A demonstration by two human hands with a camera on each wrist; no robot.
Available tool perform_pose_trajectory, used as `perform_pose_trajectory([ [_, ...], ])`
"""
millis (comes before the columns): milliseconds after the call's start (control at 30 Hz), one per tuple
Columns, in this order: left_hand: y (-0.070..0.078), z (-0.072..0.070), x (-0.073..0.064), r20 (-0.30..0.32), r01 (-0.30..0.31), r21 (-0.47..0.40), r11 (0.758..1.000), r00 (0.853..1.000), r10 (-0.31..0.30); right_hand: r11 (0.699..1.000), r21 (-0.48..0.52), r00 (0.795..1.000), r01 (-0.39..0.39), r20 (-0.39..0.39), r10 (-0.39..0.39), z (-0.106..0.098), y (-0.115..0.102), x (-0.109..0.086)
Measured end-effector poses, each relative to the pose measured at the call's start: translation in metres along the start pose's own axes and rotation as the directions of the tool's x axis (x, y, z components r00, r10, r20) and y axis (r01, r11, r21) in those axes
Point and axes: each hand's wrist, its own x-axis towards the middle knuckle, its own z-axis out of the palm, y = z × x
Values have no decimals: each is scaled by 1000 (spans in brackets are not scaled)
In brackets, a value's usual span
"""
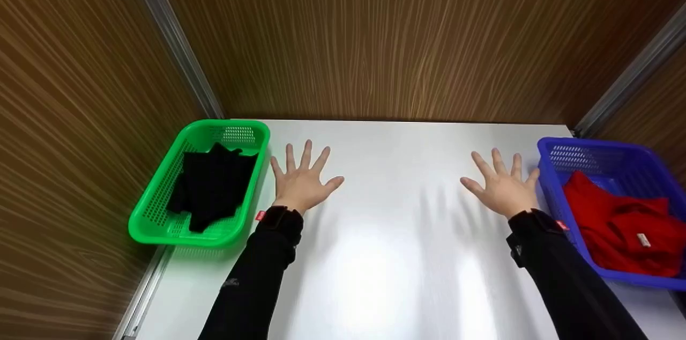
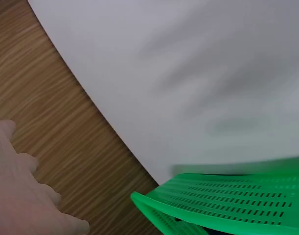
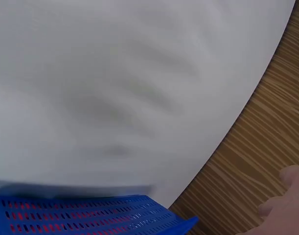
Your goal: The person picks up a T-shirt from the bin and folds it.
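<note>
Two bare hands extend over a white tabletop, raised clear of the surface, with finger shadows cast on it below. The left hand is palm down, fingers straight and fanned wide, thumb directed inward; it holds nothing. Nearest to it is the green perforated basket, positioned at the left side of the table — inside lies a black cloth item, loosely bunched. The right hand mirrors this pose: fingers straight, spread wide, holding nothing. Just beside it, at the right side, is the blue perforated basket, containing a crumpled red cloth item with a small white label. Red fabric is also visible through the basket's slots in the right wrist view. Each forearm carries a black sleeve and a black wrist strap. Wood-grain panels enclose the rear and both sides — metal strips line the corners.
</note>
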Motion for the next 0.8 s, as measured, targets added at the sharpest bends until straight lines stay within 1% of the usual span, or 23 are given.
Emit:
perform_pose_trajectory([
  [167,8,-3,-7,-10,-54,-6,999,998,54,1000,0,1000,2,-31,-2,-18,9,3],
  [333,18,-2,-15,-12,-117,-35,992,993,117,1000,5,999,-20,-33,20,-39,28,1],
  [633,32,0,-32,-8,-220,-52,974,976,220,997,36,997,-73,-25,73,-72,78,-7],
  [800,35,6,-43,8,-263,-66,962,964,264,988,37,988,-153,4,153,-78,111,-16],
])
